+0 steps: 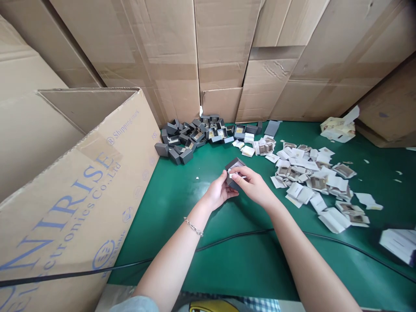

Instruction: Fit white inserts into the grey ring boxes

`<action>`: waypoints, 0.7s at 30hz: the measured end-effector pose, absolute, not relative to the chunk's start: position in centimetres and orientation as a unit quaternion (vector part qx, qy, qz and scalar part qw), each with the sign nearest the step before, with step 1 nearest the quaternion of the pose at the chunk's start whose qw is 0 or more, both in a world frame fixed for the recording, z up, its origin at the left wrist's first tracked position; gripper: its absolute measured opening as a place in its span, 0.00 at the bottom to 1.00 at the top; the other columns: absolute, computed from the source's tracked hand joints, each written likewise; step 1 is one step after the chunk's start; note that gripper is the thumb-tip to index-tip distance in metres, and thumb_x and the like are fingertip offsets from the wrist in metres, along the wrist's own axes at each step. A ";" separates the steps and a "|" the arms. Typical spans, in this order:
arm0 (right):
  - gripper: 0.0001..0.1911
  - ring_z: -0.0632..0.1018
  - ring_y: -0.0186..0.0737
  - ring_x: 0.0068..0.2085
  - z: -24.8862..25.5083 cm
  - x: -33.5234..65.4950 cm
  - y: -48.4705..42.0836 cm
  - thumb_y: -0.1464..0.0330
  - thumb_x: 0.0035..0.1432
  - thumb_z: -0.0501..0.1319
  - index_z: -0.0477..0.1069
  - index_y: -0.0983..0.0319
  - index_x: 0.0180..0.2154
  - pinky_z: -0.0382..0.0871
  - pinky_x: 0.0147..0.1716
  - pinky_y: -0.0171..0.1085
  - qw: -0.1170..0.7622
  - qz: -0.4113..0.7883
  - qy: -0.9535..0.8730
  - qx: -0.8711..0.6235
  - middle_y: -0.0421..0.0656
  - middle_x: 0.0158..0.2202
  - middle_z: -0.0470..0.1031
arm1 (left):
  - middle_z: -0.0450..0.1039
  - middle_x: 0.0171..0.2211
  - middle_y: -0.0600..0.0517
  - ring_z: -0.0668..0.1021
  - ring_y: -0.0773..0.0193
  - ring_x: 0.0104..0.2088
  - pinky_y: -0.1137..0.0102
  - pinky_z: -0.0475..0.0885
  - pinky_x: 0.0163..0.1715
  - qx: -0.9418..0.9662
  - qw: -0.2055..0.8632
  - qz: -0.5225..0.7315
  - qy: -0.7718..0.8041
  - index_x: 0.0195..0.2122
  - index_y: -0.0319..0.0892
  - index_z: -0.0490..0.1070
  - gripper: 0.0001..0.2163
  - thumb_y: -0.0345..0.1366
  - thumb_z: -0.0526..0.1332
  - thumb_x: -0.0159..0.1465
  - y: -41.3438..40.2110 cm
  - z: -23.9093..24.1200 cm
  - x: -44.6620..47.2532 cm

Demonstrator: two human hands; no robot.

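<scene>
My left hand (217, 190) is wrapped around a small dark grey box (234, 163), held just above the green table. From the right, my right hand (251, 184) reaches over the box's open top, its thumb and fingers pinching a small white piece (231, 175) at the inside. Whether that piece is paper or card is too small to tell. Beyond my hands lies a heap of similar dark boxes (185, 141), several of them open. Right of my hands, many folded white card inserts (305, 169) are strewn about, some with brown-grey recesses.
A large printed cardboard carton (97, 173) stands open on the left. Cardboard sheets (169, 56) wall off the back. A black cable (234, 236) crosses the green table (182, 190) in front of me. Crumpled paper (338, 129) sits at the back right.
</scene>
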State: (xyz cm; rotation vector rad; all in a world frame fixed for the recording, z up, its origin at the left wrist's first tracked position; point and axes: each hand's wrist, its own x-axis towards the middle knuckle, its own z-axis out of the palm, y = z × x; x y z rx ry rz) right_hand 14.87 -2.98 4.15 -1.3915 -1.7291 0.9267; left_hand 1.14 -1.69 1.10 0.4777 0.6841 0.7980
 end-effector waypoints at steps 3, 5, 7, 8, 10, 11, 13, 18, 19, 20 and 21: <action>0.11 0.71 0.38 0.37 4.2 14.4 -3.2 0.61 0.57 0.54 0.71 0.57 0.36 0.66 0.35 0.37 0.354 0.309 -0.690 -0.551 0.42 0.39 0.71 | 0.70 0.26 0.50 0.71 0.69 0.23 0.72 0.71 0.27 0.230 0.835 0.380 0.325 0.35 0.38 0.71 0.18 0.47 0.49 0.65 -1.6 0.7 1.1; 0.09 0.70 0.37 0.34 4.3 14.2 -3.2 0.62 0.56 0.53 0.70 0.58 0.34 0.65 0.32 0.36 0.355 0.299 -0.690 -0.555 0.41 0.36 0.70 | 0.71 0.26 0.50 0.72 0.68 0.23 0.71 0.71 0.27 0.237 0.831 0.382 0.328 0.34 0.38 0.71 0.18 0.48 0.51 0.63 -1.5 0.3 1.2; 0.08 0.69 0.36 0.32 4.4 14.0 -3.3 0.64 0.54 0.53 0.68 0.59 0.32 0.65 0.30 0.35 0.362 0.308 -0.677 -0.562 0.41 0.33 0.69 | 0.70 0.25 0.50 0.72 0.68 0.23 0.71 0.71 0.27 0.245 0.824 0.386 0.335 0.34 0.38 0.71 0.18 0.49 0.53 0.62 -1.4 0.0 1.3; 0.07 0.69 0.36 0.31 4.5 14.0 -3.3 0.64 0.53 0.53 0.67 0.59 0.31 0.65 0.29 0.34 0.365 0.315 -0.667 -0.568 0.40 0.32 0.69 | 0.70 0.25 0.50 0.72 0.67 0.24 0.71 0.70 0.28 0.250 0.820 0.388 0.339 0.34 0.38 0.71 0.18 0.50 0.53 0.62 -1.4 0.0 1.3; 0.06 0.69 0.35 0.29 4.4 13.9 -3.3 0.64 0.50 0.54 0.66 0.59 0.29 0.65 0.28 0.34 0.365 0.332 -0.646 -0.583 0.40 0.31 0.68 | 0.70 0.26 0.50 0.72 0.67 0.25 0.71 0.70 0.29 0.263 0.811 0.394 0.342 0.35 0.38 0.71 0.18 0.49 0.53 0.62 -1.5 -0.1 1.4; 0.06 0.70 0.35 0.30 4.4 13.8 -3.2 0.65 0.49 0.54 0.66 0.59 0.30 0.65 0.29 0.35 0.367 0.341 -0.633 -0.590 0.40 0.31 0.69 | 0.71 0.26 0.49 0.72 0.66 0.26 0.71 0.70 0.29 0.269 0.808 0.399 0.341 0.35 0.38 0.71 0.18 0.49 0.54 0.62 -1.5 -0.1 1.4; 0.09 0.72 0.38 0.34 4.2 13.8 -3.2 0.65 0.47 0.55 0.65 0.58 0.34 0.67 0.31 0.35 0.387 0.366 -0.604 -0.593 0.41 0.34 0.71 | 0.72 0.29 0.48 0.73 0.65 0.30 0.71 0.70 0.30 0.279 0.800 0.412 0.336 0.38 0.39 0.71 0.18 0.49 0.54 0.61 -1.6 0.1 1.4; 0.15 0.73 0.42 0.43 4.2 13.5 -3.2 0.65 0.46 0.57 0.65 0.59 0.39 0.69 0.38 0.38 0.417 0.415 -0.570 -0.574 0.44 0.41 0.72 | 0.73 0.35 0.46 0.74 0.62 0.36 0.71 0.70 0.32 0.281 0.788 0.440 0.325 0.40 0.39 0.71 0.18 0.50 0.55 0.61 -1.9 0.2 1.3; 0.13 0.74 0.42 0.42 4.3 13.4 -3.3 0.65 0.47 0.57 0.66 0.59 0.38 0.69 0.38 0.39 0.409 0.409 -0.576 -0.578 0.44 0.41 0.73 | 0.73 0.36 0.45 0.74 0.62 0.37 0.70 0.70 0.33 0.278 0.789 0.443 0.323 0.41 0.39 0.71 0.19 0.50 0.55 0.61 -1.9 0.2 1.3; 0.12 0.74 0.42 0.40 4.4 13.3 -3.4 0.65 0.48 0.56 0.67 0.59 0.37 0.69 0.37 0.39 0.404 0.394 -0.584 -0.584 0.44 0.40 0.73 | 0.74 0.37 0.45 0.74 0.61 0.37 0.70 0.70 0.33 0.275 0.790 0.445 0.320 0.40 0.39 0.71 0.19 0.50 0.55 0.60 -2.0 0.2 1.3; 0.11 0.74 0.42 0.39 4.5 13.2 -3.5 0.65 0.49 0.55 0.67 0.58 0.36 0.69 0.37 0.39 0.403 0.373 -0.592 -0.590 0.43 0.39 0.73 | 0.74 0.37 0.45 0.74 0.60 0.38 0.69 0.70 0.34 0.273 0.791 0.447 0.317 0.41 0.39 0.72 0.20 0.51 0.55 0.60 -2.0 0.2 1.4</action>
